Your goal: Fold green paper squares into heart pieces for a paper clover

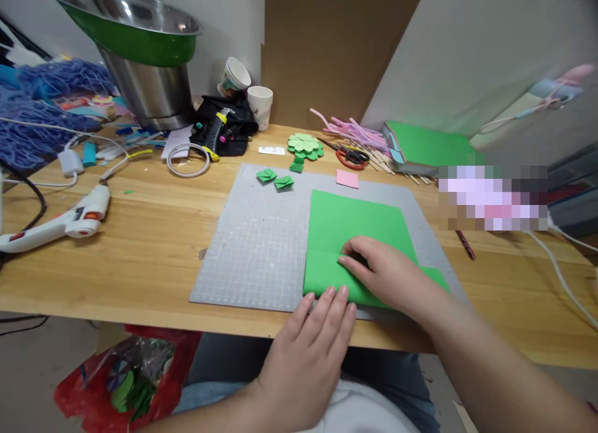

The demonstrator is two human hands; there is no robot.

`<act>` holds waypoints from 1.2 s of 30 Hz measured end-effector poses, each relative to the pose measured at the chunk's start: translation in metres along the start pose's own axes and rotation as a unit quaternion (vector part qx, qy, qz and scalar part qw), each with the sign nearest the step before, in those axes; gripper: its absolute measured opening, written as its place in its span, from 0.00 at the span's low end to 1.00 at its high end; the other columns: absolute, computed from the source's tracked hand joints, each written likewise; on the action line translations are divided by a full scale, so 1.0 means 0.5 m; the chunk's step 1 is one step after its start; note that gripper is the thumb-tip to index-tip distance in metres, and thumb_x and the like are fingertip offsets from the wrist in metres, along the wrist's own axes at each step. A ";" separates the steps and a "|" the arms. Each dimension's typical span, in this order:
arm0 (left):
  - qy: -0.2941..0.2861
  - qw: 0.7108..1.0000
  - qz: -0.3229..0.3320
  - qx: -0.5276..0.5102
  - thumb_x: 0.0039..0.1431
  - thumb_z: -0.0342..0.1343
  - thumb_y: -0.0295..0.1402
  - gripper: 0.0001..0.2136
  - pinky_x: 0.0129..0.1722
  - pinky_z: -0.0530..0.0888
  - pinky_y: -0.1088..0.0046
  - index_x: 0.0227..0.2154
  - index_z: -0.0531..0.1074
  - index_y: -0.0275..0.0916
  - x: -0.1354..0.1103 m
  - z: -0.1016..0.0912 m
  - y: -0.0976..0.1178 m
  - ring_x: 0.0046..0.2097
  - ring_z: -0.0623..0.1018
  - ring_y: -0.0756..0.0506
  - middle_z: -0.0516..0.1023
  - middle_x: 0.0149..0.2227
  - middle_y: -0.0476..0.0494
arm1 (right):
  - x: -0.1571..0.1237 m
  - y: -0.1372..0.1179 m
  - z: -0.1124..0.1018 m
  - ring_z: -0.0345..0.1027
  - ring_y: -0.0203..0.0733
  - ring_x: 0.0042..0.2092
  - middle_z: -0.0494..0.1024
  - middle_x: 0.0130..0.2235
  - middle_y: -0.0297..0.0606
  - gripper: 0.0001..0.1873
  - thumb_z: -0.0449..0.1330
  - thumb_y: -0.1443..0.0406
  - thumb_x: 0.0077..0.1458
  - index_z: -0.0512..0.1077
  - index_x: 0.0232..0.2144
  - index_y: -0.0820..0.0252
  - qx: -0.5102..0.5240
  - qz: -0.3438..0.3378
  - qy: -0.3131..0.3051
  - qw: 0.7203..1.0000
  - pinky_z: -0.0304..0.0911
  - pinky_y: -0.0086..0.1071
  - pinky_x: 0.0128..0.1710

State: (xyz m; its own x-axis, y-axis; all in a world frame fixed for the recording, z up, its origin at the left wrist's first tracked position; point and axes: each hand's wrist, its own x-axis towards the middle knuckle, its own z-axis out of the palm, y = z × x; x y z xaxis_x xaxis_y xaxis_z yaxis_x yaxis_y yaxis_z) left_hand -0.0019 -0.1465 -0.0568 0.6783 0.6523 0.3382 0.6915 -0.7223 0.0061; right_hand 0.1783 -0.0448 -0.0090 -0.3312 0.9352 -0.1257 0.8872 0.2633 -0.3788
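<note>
A green sheet of paper [359, 224] lies on the grey cutting mat [252, 252], its near edge folded over toward the middle. My left hand [311, 352] rests flat, fingers stretched out, with the fingertips on the near left fold. Above the sheet, my right hand [378, 268] has its thumb and index finger curled toward each other at the flap's edge; whether paper is between them I cannot make out. Small folded green paper pieces [284, 182] sit at the mat's far left. Beside them is a pink paper square [347, 179].
Behind the mat lie scissors [352, 156], a green paper flower [305, 145] and pink pipe cleaners [357, 134]. A white glue gun [70, 221] and a tape roll [188, 160] are at left. A red bag [77, 389] hangs below the table's front edge.
</note>
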 end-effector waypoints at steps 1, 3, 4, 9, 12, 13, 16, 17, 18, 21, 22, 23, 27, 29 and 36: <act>-0.003 1.000 0.001 0.009 0.64 0.44 0.35 0.24 0.62 0.48 0.58 0.61 0.56 0.29 0.002 0.003 0.002 0.64 0.55 0.38 0.56 0.64 0.34 | 0.001 -0.003 0.000 0.66 0.42 0.34 0.74 0.33 0.37 0.08 0.54 0.61 0.59 0.67 0.30 0.58 -0.001 0.011 0.003 1.000 0.57 0.32 0.32; 0.001 1.000 0.005 0.016 0.64 0.44 0.35 0.24 0.62 0.48 0.57 0.60 0.57 0.30 0.007 0.006 0.004 0.64 0.57 0.37 0.58 0.63 0.32 | 0.004 -0.009 0.001 0.65 0.41 0.33 0.73 0.32 0.36 0.10 0.55 0.59 0.58 0.66 0.28 0.58 -0.006 0.031 0.009 0.999 0.56 0.32 0.31; 0.004 1.000 0.005 0.017 0.64 0.44 0.35 0.23 0.62 0.48 0.57 0.60 0.58 0.31 0.010 0.006 0.005 0.63 0.58 0.36 0.59 0.63 0.32 | 0.005 -0.011 0.002 0.65 0.41 0.33 0.73 0.31 0.36 0.10 0.55 0.59 0.58 0.66 0.28 0.58 -0.009 0.037 0.011 0.999 0.56 0.32 0.30; 0.004 1.000 -0.003 0.005 0.63 0.45 0.36 0.22 0.61 0.48 0.55 0.57 0.62 0.33 0.030 0.002 0.013 0.63 0.59 0.34 0.61 0.61 0.29 | 0.014 -0.010 0.007 0.65 0.40 0.31 0.73 0.30 0.35 0.10 0.55 0.61 0.57 0.67 0.26 0.58 -0.011 0.046 0.012 0.999 0.54 0.31 0.28; 0.005 1.000 -0.006 0.006 0.64 0.44 0.36 0.19 0.60 0.50 0.52 0.56 0.63 0.35 0.041 0.004 0.015 0.62 0.61 0.35 0.63 0.60 0.30 | 0.015 -0.006 0.009 0.64 0.40 0.31 0.73 0.30 0.35 0.10 0.55 0.60 0.57 0.66 0.26 0.57 -0.009 0.041 0.016 0.999 0.54 0.31 0.29; 0.006 1.000 -0.010 0.006 0.64 0.44 0.36 0.18 0.59 0.51 0.51 0.55 0.64 0.37 0.044 0.005 0.016 0.62 0.62 0.35 0.64 0.59 0.31 | 0.016 -0.005 0.010 0.64 0.40 0.32 0.73 0.30 0.35 0.10 0.55 0.60 0.57 0.66 0.26 0.57 -0.008 0.041 0.016 0.999 0.54 0.31 0.29; 0.011 1.000 -0.018 0.010 0.66 0.42 0.35 0.17 0.57 0.53 0.49 0.54 0.64 0.39 0.047 0.008 0.017 0.61 0.62 0.36 0.65 0.59 0.33 | 0.017 -0.004 0.009 0.64 0.40 0.31 0.73 0.30 0.34 0.10 0.55 0.60 0.57 0.66 0.26 0.57 -0.003 0.046 0.010 0.999 0.54 0.31 0.29; 0.011 1.000 -0.018 0.012 0.66 0.42 0.35 0.17 0.56 0.54 0.49 0.54 0.64 0.39 0.047 0.009 0.017 0.61 0.62 0.37 0.65 0.59 0.33 | 0.018 -0.004 0.009 0.64 0.39 0.31 0.73 0.30 0.34 0.10 0.55 0.60 0.57 0.66 0.26 0.57 -0.001 0.048 0.008 0.999 0.54 0.31 0.28; 0.011 1.000 -0.018 0.013 0.66 0.42 0.35 0.17 0.56 0.55 0.49 0.54 0.64 0.39 0.047 0.009 0.017 0.61 0.62 0.37 0.65 0.59 0.33 | 0.019 -0.004 0.008 0.64 0.39 0.31 0.73 0.29 0.34 0.10 0.55 0.60 0.57 0.66 0.26 0.57 0.001 0.049 0.006 0.999 0.53 0.31 0.28; 0.010 1.000 -0.016 0.015 0.66 0.42 0.35 0.17 0.56 0.55 0.49 0.54 0.64 0.39 0.045 0.011 0.016 0.61 0.62 0.37 0.65 0.59 0.32 | 0.022 -0.004 0.007 0.64 0.39 0.30 0.73 0.29 0.34 0.11 0.55 0.59 0.57 0.66 0.25 0.57 0.009 0.050 0.003 0.999 0.53 0.31 0.28; 0.011 1.000 -0.016 0.015 0.66 0.42 0.35 0.17 0.56 0.55 0.49 0.55 0.64 0.39 0.044 0.011 0.015 0.61 0.62 0.37 0.65 0.59 0.32 | 0.023 -0.004 0.007 0.64 0.39 0.30 0.73 0.29 0.34 0.11 0.55 0.59 0.57 0.66 0.25 0.57 0.011 0.051 0.002 0.999 0.53 0.31 0.28; 0.011 1.000 -0.016 0.015 0.66 0.42 0.35 0.17 0.56 0.55 0.49 0.55 0.64 0.39 0.044 0.011 0.015 0.61 0.62 0.36 0.65 0.59 0.32 | 0.023 -0.004 0.007 0.64 0.39 0.31 0.73 0.29 0.34 0.11 0.55 0.59 0.57 0.66 0.25 0.57 0.013 0.052 0.001 0.999 0.53 0.31 0.28; 0.004 1.000 -0.015 0.015 0.66 0.42 0.35 0.18 0.57 0.54 0.52 0.55 0.63 0.38 0.042 0.010 0.017 0.61 0.62 0.37 0.64 0.60 0.33 | 0.024 -0.003 0.007 0.64 0.39 0.31 0.73 0.29 0.34 0.11 0.55 0.59 0.57 0.66 0.25 0.57 0.018 0.053 -0.003 0.998 0.54 0.31 0.28; 0.006 1.000 -0.017 0.019 0.66 0.42 0.35 0.18 0.57 0.54 0.52 0.55 0.63 0.38 0.042 0.009 0.020 0.61 0.63 0.37 0.65 0.59 0.32 | 0.025 -0.003 0.006 0.64 0.39 0.31 0.73 0.29 0.35 0.11 0.55 0.59 0.57 0.66 0.25 0.57 0.018 0.051 -0.004 0.999 0.54 0.31 0.28; 0.003 1.000 -0.017 0.020 0.66 0.42 0.35 0.18 0.56 0.54 0.52 0.55 0.63 0.38 0.044 0.010 0.021 0.61 0.63 0.36 0.65 0.59 0.32 | 0.028 -0.002 0.003 0.64 0.39 0.30 0.73 0.29 0.34 0.11 0.55 0.59 0.57 0.66 0.24 0.57 0.021 0.052 -0.014 0.998 0.53 0.31 0.28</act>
State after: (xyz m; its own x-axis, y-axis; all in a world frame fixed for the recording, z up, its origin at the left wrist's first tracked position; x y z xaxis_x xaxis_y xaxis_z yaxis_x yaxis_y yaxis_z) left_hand 0.0216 -0.1384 -0.0539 0.6537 0.6744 0.3434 0.7232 -0.6903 -0.0210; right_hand 0.1720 -0.0325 -0.0119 -0.2472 0.9499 -0.1913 0.9032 0.1544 -0.4004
